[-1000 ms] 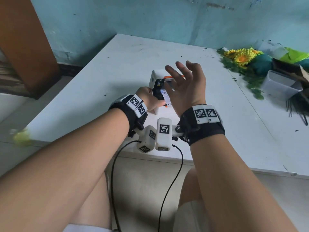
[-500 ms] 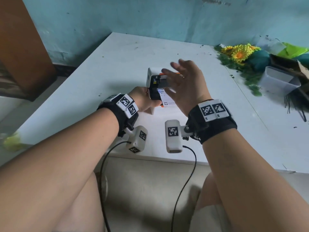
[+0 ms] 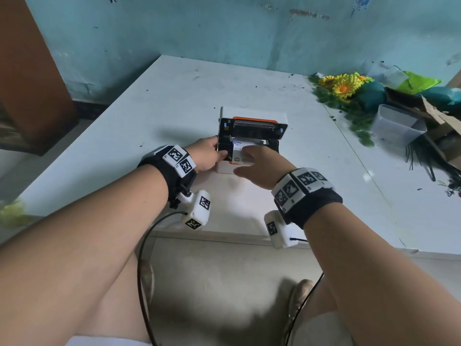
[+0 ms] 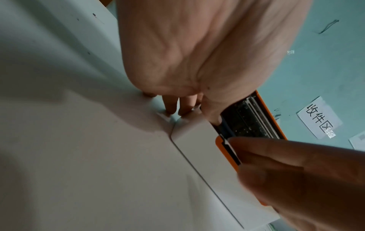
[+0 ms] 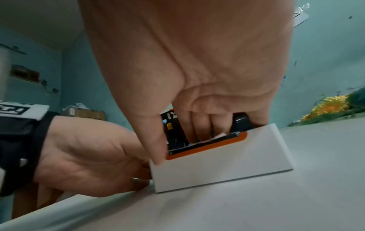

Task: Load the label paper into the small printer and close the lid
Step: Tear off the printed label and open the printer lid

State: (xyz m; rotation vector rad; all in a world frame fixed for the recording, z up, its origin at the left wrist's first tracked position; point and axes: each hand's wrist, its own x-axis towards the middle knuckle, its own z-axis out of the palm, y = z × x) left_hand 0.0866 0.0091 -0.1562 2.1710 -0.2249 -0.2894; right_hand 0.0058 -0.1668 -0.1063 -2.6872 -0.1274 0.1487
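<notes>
The small white printer (image 3: 224,168) with orange trim stands in the middle of the white table (image 3: 149,108), its lid (image 3: 252,112) tilted back and open. White label paper (image 3: 239,147) lies in the open compartment. My left hand (image 3: 219,151) grips the printer's left side, fingers round its corner (image 4: 189,112). My right hand (image 3: 245,156) reaches into the compartment from the front. Its fingers (image 5: 201,129) press on the label paper (image 5: 218,135), and the thumb rests on the front left corner of the printer (image 5: 217,168).
Artificial sunflowers (image 3: 341,87), a clear plastic tub (image 3: 394,126) and a cardboard box (image 3: 441,121) crowd the table's far right. A brown wooden panel (image 3: 30,71) stands at the left. The teal wall is behind, and the table's near edge (image 3: 224,237) runs below my wrists.
My right hand, raised and spread above the printer before, has dropped into the open compartment onto the label paper. My left hand has stayed on the printer's left side.
</notes>
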